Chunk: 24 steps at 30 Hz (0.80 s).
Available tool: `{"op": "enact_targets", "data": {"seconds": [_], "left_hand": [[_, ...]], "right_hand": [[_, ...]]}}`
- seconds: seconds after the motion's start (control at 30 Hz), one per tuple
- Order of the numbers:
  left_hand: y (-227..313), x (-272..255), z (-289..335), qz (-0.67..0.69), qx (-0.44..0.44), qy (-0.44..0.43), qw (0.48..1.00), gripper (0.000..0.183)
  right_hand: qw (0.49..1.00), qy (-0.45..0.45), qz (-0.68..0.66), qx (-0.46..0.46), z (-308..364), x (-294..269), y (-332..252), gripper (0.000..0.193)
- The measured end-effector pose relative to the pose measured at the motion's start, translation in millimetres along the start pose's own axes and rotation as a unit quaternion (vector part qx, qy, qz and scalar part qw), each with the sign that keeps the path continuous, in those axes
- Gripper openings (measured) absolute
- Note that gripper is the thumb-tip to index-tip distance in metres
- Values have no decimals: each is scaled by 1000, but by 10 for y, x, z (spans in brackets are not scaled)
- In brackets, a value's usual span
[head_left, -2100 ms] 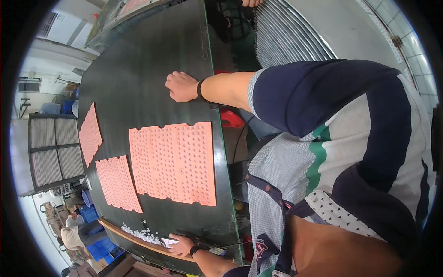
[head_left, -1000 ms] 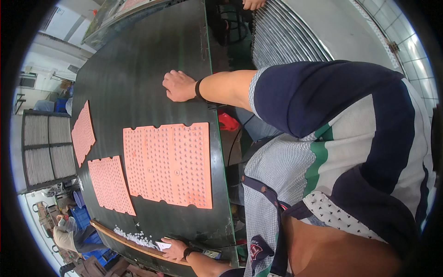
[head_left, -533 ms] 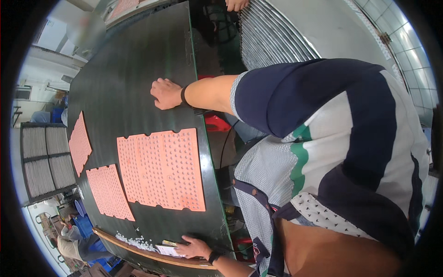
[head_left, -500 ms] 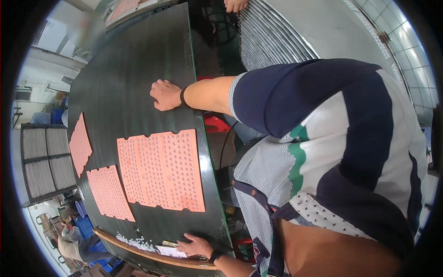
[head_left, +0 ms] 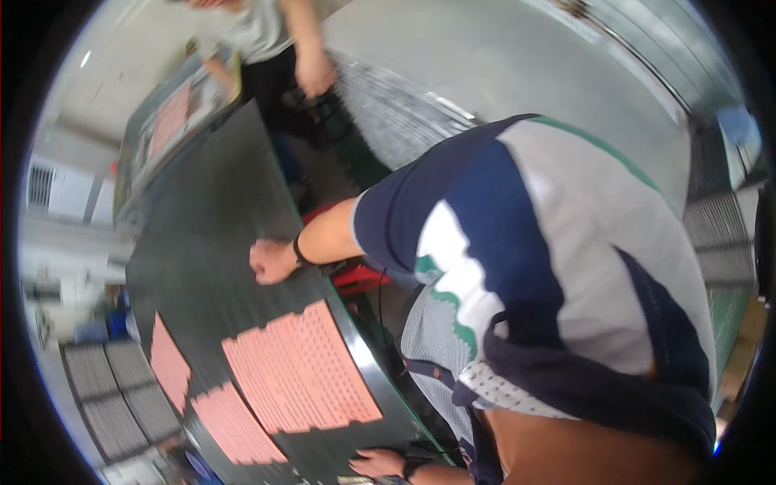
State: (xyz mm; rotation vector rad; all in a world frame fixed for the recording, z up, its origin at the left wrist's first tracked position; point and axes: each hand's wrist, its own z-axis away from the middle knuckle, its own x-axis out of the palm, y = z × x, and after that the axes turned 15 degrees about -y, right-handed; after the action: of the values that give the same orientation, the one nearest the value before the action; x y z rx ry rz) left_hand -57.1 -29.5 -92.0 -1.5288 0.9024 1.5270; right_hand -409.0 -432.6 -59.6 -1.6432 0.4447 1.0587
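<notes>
motion blur softens the bright view, glare streaks the table point(head_left: 202, 234), and fisheye edges bow

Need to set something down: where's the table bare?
Broadest: the table beyond the right hand, toward the top of the view. Narrower: the band between that hand and the big mat. Crowded: lower down, where the big mat, small mat and far mat lie close, the left hand nearby.

This looks like a workshop: long dark worktable point(head_left: 210, 210), 3 pink sheets point(head_left: 303, 372), slatted racks point(head_left: 121, 400), a co-worker point(head_left: 263, 36).
</notes>
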Motion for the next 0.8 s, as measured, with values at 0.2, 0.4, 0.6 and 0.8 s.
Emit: {"op": "enact_targets", "data": {"seconds": [0.2,0.4,0.6,0.8], "left_hand": [[352,310,-126,12,110,15,994,63],[532,505,-108,15,190,34,981,63],[795,562,-910,7,311,85,947,63],[653,667,-619,-1,256,117,960,63]], "right_hand": [[982,55,-157,-87,324,177,-74,26],[966,54,-200,-154,761,157,155,24],[938,94,-294,-159,938,-366,-339,24],[838,260,-253,-407,1319,-2023,-1055,25]]}}
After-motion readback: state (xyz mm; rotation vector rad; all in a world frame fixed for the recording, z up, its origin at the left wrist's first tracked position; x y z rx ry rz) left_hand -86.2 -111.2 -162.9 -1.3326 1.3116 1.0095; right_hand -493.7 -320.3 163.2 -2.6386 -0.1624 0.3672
